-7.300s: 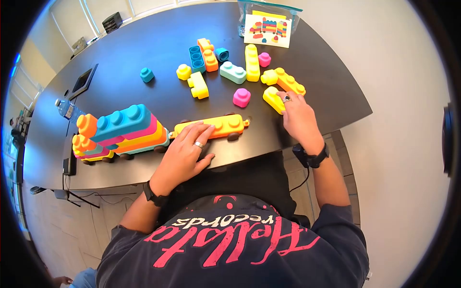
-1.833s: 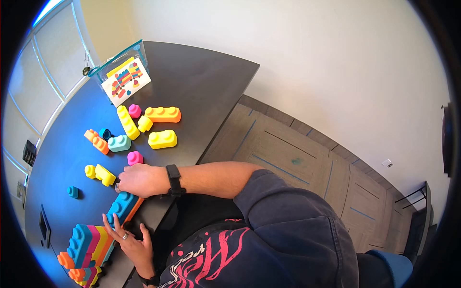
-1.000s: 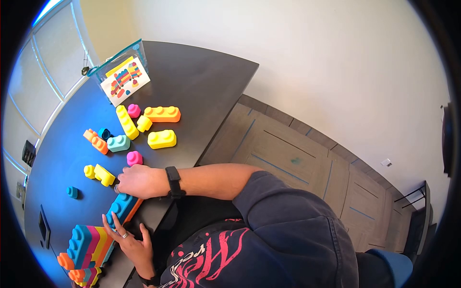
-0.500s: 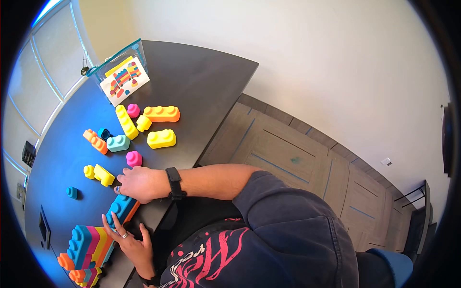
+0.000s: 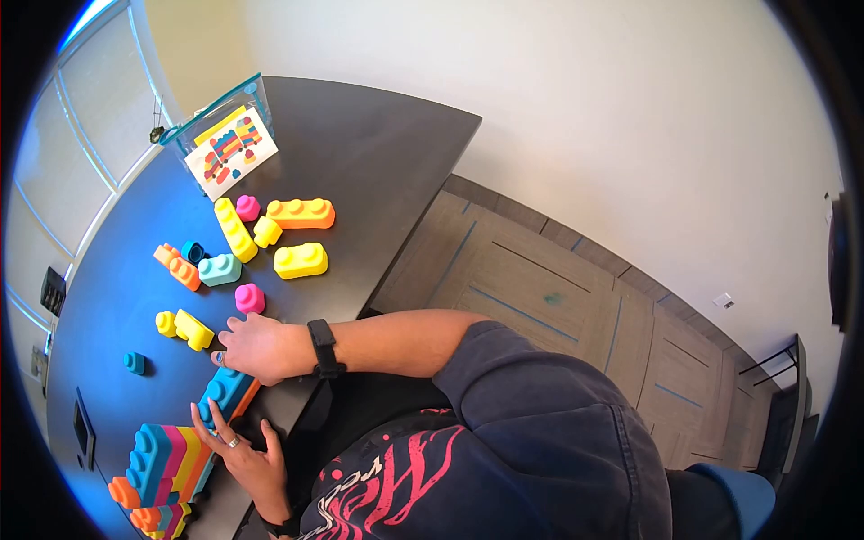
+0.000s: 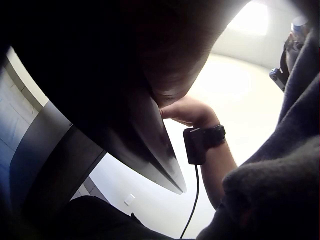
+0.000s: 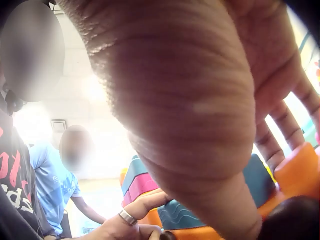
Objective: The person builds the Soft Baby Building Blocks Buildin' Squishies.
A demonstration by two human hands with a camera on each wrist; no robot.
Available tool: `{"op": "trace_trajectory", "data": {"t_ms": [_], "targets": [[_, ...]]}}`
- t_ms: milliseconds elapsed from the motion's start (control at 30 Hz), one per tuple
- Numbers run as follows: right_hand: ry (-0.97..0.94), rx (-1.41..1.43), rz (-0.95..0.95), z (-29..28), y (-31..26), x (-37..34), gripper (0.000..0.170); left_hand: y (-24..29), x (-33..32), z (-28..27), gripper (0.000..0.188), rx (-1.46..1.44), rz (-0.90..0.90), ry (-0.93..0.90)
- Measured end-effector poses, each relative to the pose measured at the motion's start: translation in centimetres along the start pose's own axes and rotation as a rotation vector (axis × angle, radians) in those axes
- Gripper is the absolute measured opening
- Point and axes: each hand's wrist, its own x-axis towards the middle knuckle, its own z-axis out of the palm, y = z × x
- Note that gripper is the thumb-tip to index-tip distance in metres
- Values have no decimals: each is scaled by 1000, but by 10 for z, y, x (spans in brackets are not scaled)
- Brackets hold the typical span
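Note:
A long blue brick (image 5: 225,393) lies on top of the orange wheeled car (image 5: 247,396) near the table's edge. The left hand (image 5: 250,461) rests straight fingers on the blue brick, its thumb spread apart. At the car's other end, the right hand (image 5: 264,348) hides part of the car; in the right wrist view its thumb comes down on the near side and its fingers reach the far side, by an orange stud (image 7: 300,169). The left wrist view shows no bricks. Beside the left hand stands a taller car (image 5: 166,461) of stacked blue, pink, yellow and orange bricks.
Several loose bricks lie beyond the hands, among them a pink one (image 5: 249,298), a yellow one (image 5: 301,260) and a mint one (image 5: 220,269). A clear bag with a picture card (image 5: 231,153) stands farther back. Another person (image 7: 55,172) is in the background.
Since the oldest frame, the right hand has gone from a yellow brick to the car, the blue brick has come onto the car, and the view has turned. Lately the hands have barely moved.

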Motion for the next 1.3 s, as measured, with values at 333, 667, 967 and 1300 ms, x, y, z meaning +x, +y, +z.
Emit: {"op": "trace_trajectory", "data": {"t_ms": [333,667,967,1300], "targets": [[3,12,15,5,0,3,61,-1,0,0,83,-19,-18,-6],[38,8,18,4,-3,-1,61,-6,-1,2,83,10,29,26],[79,1,21,4,-5,-3,66,-1,-1,-3,83,16,-49,-24],[197,44,-3,1,-22,-4,59,-2,0,-21,86,49,35,4]]}}
